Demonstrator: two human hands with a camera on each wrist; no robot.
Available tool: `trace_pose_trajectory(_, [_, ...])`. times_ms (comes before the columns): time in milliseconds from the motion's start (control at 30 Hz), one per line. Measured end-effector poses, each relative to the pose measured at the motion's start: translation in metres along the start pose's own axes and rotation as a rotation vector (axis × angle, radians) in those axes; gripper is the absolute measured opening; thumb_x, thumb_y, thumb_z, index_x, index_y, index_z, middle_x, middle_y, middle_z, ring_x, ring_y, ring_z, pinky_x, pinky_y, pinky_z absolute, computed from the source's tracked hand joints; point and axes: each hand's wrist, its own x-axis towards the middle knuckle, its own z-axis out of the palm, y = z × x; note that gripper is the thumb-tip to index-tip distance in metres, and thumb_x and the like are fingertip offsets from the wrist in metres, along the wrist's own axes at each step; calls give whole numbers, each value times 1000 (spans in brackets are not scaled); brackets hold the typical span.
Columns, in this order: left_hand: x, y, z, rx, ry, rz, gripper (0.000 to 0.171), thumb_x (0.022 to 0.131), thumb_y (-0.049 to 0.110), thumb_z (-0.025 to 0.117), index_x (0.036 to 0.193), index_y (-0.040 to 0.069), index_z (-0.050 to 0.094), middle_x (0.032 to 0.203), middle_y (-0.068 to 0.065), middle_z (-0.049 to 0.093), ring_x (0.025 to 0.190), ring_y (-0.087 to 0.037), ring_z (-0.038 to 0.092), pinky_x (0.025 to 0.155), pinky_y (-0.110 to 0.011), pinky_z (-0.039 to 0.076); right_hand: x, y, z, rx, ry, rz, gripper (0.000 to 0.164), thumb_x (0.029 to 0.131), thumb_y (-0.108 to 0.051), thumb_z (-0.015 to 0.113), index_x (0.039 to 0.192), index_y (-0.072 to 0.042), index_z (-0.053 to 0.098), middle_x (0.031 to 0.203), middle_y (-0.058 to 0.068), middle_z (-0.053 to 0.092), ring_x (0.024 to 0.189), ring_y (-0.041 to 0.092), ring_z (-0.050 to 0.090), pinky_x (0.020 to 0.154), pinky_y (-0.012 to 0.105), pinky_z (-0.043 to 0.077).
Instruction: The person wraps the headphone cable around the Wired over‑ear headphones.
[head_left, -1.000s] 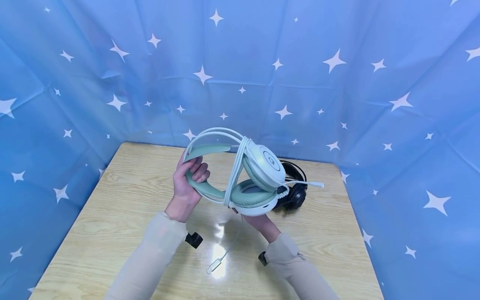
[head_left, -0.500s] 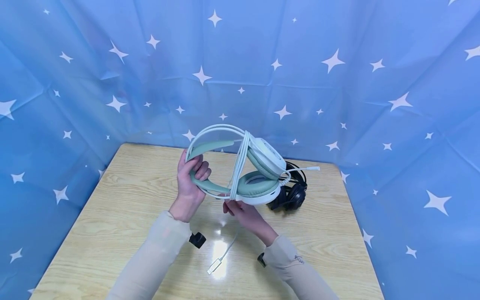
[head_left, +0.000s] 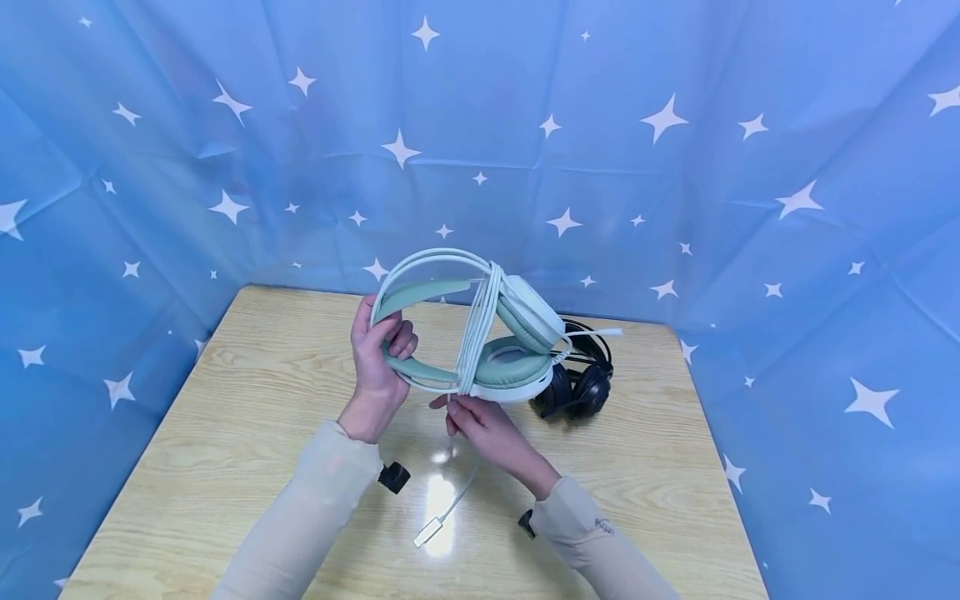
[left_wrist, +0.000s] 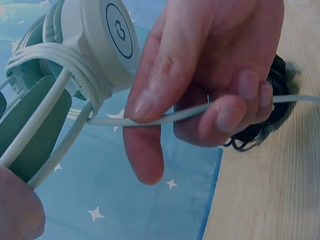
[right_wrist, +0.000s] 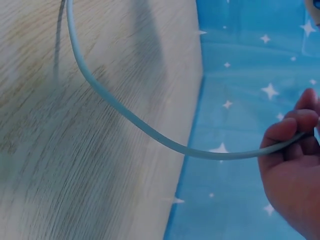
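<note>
A white-and-green headset (head_left: 525,312) with a boom microphone is held up over the table in the head view. Several turns of its white cable (head_left: 478,329) wrap across the headband, just beside the ear cups. My left hand (head_left: 378,367) grips the headband at its left end. Below the ear cups, my right hand (head_left: 491,433) pinches the cable between thumb and fingers, as the left wrist view shows closely. From there the loose length of cable (right_wrist: 125,112) hangs in a curve, ending in a USB plug (head_left: 429,532) over the near part of the table.
Black headphones (head_left: 581,387) lie on the wooden table (head_left: 225,433) behind and right of my hands. A blue curtain (head_left: 480,125) with white stars surrounds the table at the back and sides. A small black wrist camera (head_left: 393,477) sits under the left sleeve.
My right hand has moved from under the ear cup leftward to the wrapped cable, where it pinches the strand. The headset has tilted slightly; my left hand keeps its grip on the headband.
</note>
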Motion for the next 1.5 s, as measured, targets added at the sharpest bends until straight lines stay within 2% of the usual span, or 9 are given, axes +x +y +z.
trace_pose_trajectory(167, [1,-3,-1,64,4,53,24,91,-10,45,99,10,56,64,3,44,46,-10,18,43,-19,16,-4,-1,-1,13,21,-24,28,111,-11,44,120,-6,70,78,7,63,66,7,49,61,24,39])
trace_pose_trajectory(267, [2,-4,-2,116,22,80,24,90,-11,45,98,9,55,63,3,45,46,-10,19,43,-20,16,-6,-2,0,47,32,-21,27,110,-8,44,118,-2,69,78,13,62,69,16,54,65,25,42])
trace_pose_trajectory(433, [2,-6,-6,205,49,117,26,88,-12,47,99,10,56,58,3,43,45,-10,22,43,-20,18,-10,-6,-2,104,29,10,26,110,-8,43,114,2,67,77,7,60,72,21,56,71,26,47])
trace_pose_trajectory(700, [1,-7,-9,376,77,181,28,84,-13,52,99,11,56,56,5,42,43,-8,26,43,-21,20,-15,-18,-13,247,-7,30,26,111,-11,43,107,4,64,73,2,53,65,14,48,59,24,40])
trace_pose_trajectory(933, [0,-7,-11,423,82,177,28,83,-15,52,100,8,54,61,3,50,43,-7,28,44,-20,21,-18,-23,-19,259,-21,62,28,112,-15,42,107,2,63,71,1,50,60,9,42,55,21,35])
trace_pose_trajectory(1000, [0,-8,-11,437,75,183,29,83,-16,52,101,7,54,63,3,53,44,-7,30,44,-20,22,-19,-23,-21,269,-19,75,30,112,-17,42,108,5,62,71,1,50,59,8,41,53,21,34])
trace_pose_trajectory(1200, [-1,-5,-16,566,58,222,33,81,-12,61,103,12,59,68,6,59,49,-3,40,45,-17,30,-23,-28,-27,286,-10,98,32,112,-22,43,109,4,62,72,2,50,57,8,38,51,21,32])
trace_pose_trajectory(1300, [-2,-4,-21,663,55,239,32,80,-10,63,105,10,60,71,7,62,56,-5,47,51,-17,37,-24,-32,-31,262,11,84,29,112,-22,44,108,-1,63,72,2,51,56,8,39,51,22,32])
trace_pose_trajectory(1500, [-4,-1,-29,779,35,265,29,81,-10,64,108,-2,59,87,6,70,76,-9,58,69,-22,48,-26,-37,-38,276,37,19,28,112,-17,43,107,2,63,72,1,51,56,8,39,51,21,31])
